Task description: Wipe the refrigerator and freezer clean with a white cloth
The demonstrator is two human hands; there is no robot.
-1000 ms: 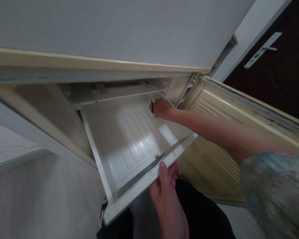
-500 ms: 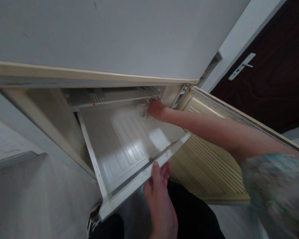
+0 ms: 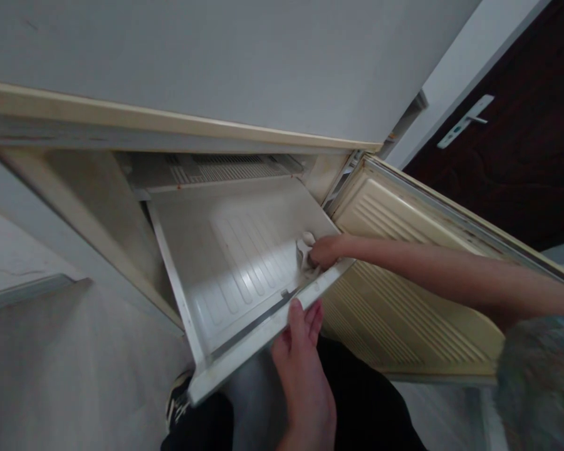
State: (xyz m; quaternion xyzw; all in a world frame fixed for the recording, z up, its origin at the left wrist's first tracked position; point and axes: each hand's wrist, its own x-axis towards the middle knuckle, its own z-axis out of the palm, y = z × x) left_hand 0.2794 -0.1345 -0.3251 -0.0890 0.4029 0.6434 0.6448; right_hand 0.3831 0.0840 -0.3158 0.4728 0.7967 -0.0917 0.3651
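A white freezer drawer (image 3: 192, 250) is pulled out of the lower compartment, its ribbed floor bare and shiny. My left hand (image 3: 305, 369) grips the middle of its front rim from below, thumb on top. Inside the drawer, near the front right corner, my right hand (image 3: 326, 250) is closed on a crumpled whitish cloth (image 3: 304, 255) pressed against the floor by the right side wall. Most of the right fingers are hidden behind the hand and the cloth.
The cream freezer door (image 3: 418, 307) stands swung open on the right. Above the drawer are a vented panel (image 3: 235, 170) and the closed upper door (image 3: 216, 62). A dark brown room door (image 3: 521, 125) with a metal handle is at the upper right. My legs are below the drawer.
My right hand has moved with the cloth from the back right of the drawer to its front right corner. My left hand keeps its hold on the rim.
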